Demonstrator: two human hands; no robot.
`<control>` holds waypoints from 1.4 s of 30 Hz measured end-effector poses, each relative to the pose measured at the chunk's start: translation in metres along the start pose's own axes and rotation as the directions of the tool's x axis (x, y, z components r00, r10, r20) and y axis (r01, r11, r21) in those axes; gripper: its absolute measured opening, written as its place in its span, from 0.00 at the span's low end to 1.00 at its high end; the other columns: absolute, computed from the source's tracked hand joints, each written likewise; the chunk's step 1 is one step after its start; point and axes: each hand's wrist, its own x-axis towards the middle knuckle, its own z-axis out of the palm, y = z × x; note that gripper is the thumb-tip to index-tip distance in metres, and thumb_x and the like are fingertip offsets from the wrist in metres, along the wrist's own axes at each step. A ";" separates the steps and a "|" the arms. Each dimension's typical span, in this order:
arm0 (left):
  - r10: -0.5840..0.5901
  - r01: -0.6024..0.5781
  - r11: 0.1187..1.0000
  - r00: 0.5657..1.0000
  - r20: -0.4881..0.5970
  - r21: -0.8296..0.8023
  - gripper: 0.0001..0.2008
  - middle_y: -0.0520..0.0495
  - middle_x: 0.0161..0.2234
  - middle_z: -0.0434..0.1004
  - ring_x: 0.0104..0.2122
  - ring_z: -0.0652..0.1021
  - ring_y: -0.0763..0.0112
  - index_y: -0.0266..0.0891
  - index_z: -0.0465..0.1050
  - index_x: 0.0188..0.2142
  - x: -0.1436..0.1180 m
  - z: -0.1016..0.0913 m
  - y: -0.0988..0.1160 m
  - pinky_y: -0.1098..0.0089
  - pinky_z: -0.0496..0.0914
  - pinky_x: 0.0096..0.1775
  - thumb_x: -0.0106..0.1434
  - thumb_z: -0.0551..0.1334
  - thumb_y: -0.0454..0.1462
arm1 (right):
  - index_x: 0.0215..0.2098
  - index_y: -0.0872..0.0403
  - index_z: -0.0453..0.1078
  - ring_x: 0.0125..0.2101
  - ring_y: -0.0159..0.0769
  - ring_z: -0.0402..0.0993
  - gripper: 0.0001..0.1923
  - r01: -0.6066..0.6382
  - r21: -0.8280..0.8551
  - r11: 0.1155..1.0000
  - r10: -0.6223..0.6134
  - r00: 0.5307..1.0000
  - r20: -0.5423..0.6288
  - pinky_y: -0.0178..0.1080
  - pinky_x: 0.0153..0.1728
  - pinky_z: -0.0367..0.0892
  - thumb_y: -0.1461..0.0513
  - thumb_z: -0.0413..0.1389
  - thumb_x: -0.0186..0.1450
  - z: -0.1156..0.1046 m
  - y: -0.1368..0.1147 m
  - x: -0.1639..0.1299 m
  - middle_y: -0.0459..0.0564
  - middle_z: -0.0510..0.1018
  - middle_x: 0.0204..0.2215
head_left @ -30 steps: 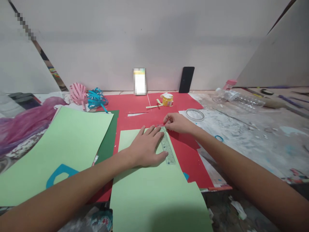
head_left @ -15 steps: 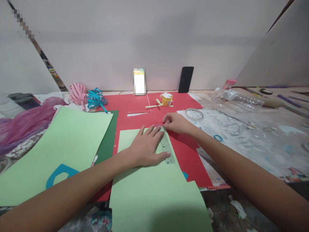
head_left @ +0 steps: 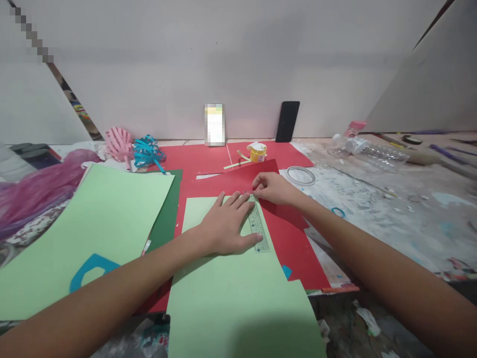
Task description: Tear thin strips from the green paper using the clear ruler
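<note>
Head view: nearest, the light green sheet [head_left: 238,298] lies on red paper [head_left: 294,248]. On it the left hand [head_left: 223,226], fingers spread, presses flat the clear ruler [head_left: 257,226]. Just beyond the ruler's far end, the right hand [head_left: 274,189] pinches something small; red paper there has newly lifted. Farther back, a tape ring [head_left: 301,175] on the paint-stained table [head_left: 391,214], then a pale wall.

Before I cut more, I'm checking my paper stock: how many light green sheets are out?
2. One light green sheet lies under the left hand and the ruler; the other light green sheet lies to its left. More may be hidden underneath.
</note>
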 end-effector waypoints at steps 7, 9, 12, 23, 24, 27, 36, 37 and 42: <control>0.005 -0.005 1.000 1.000 0.007 0.011 0.40 0.39 0.69 0.45 0.67 0.49 0.48 0.36 0.52 0.66 -0.001 -0.002 0.001 0.44 0.43 0.63 0.64 0.48 0.60 | 0.33 0.55 0.70 0.27 0.33 0.72 0.07 -0.026 -0.006 1.000 0.026 0.999 0.021 0.32 0.26 0.62 0.65 0.58 0.54 -0.002 -0.001 0.000 0.46 0.78 0.27; 0.002 -0.002 1.000 1.000 0.011 0.007 0.40 0.40 0.69 0.43 0.67 0.48 0.48 0.37 0.52 0.66 -0.001 -0.001 0.001 0.44 0.43 0.63 0.64 0.48 0.60 | 0.33 0.55 0.71 0.27 0.33 0.72 0.07 -0.027 -0.006 1.000 0.027 0.999 0.018 0.33 0.26 0.62 0.65 0.58 0.54 -0.002 -0.001 0.000 0.47 0.78 0.27; -0.003 0.003 1.000 1.000 0.017 -0.001 0.40 0.41 0.69 0.43 0.67 0.48 0.46 0.37 0.52 0.66 0.000 -0.001 0.000 0.44 0.43 0.63 0.64 0.48 0.60 | 0.33 0.55 0.71 0.27 0.34 0.72 0.07 -0.025 -0.012 1.000 0.025 1.000 0.010 0.33 0.27 0.62 0.65 0.58 0.54 -0.002 -0.001 0.001 0.47 0.78 0.26; 0.006 -0.006 1.000 1.000 -0.007 -0.012 0.39 0.42 0.69 0.44 0.67 0.49 0.47 0.39 0.54 0.65 0.000 0.001 -0.001 0.45 0.43 0.64 0.64 0.49 0.61 | 0.33 0.55 0.69 0.24 0.32 0.71 0.08 -0.065 0.042 0.997 0.063 0.997 0.040 0.32 0.25 0.61 0.63 0.59 0.54 -0.002 0.000 0.001 0.46 0.77 0.24; 0.005 -0.005 1.000 1.000 -0.007 -0.012 0.39 0.42 0.69 0.44 0.67 0.49 0.46 0.39 0.54 0.65 0.000 0.001 -0.001 0.45 0.43 0.64 0.64 0.49 0.61 | 0.33 0.55 0.69 0.25 0.32 0.71 0.08 -0.054 0.027 0.998 0.053 0.998 0.030 0.32 0.25 0.61 0.63 0.59 0.53 -0.002 -0.001 0.000 0.46 0.77 0.25; 0.001 -0.001 1.000 1.000 -0.005 -0.011 0.39 0.42 0.69 0.44 0.67 0.49 0.46 0.39 0.54 0.65 0.000 0.000 -0.001 0.44 0.44 0.63 0.63 0.49 0.61 | 0.33 0.55 0.70 0.27 0.33 0.72 0.08 -0.032 -0.017 0.999 0.032 0.999 -0.001 0.32 0.27 0.62 0.65 0.59 0.53 0.000 -0.003 -0.001 0.47 0.78 0.27; -0.005 0.005 1.000 1.000 0.000 -0.016 0.39 0.42 0.69 0.43 0.67 0.49 0.46 0.39 0.54 0.65 0.000 0.000 0.000 0.44 0.44 0.63 0.63 0.49 0.61 | 0.35 0.55 0.69 0.28 0.33 0.73 0.10 -0.026 -0.046 0.999 0.026 1.000 -0.004 0.31 0.27 0.62 0.67 0.57 0.53 0.001 -0.005 -0.002 0.47 0.78 0.28; -0.004 0.004 1.000 1.000 0.003 -0.015 0.39 0.42 0.69 0.43 0.67 0.49 0.46 0.39 0.54 0.65 0.000 0.000 0.000 0.44 0.43 0.63 0.63 0.49 0.61 | 0.35 0.55 0.69 0.28 0.33 0.73 0.10 -0.021 -0.045 0.999 0.021 1.000 -0.005 0.31 0.28 0.62 0.68 0.57 0.53 0.001 -0.005 -0.002 0.47 0.78 0.28; 0.001 -0.001 1.000 1.000 -0.003 -0.011 0.39 0.42 0.69 0.43 0.67 0.48 0.46 0.39 0.54 0.65 0.000 0.000 0.000 0.43 0.43 0.63 0.63 0.48 0.60 | 0.34 0.55 0.70 0.28 0.33 0.73 0.09 -0.011 -0.028 1.000 0.011 1.000 -0.019 0.31 0.28 0.62 0.68 0.57 0.53 0.003 -0.004 -0.002 0.47 0.78 0.27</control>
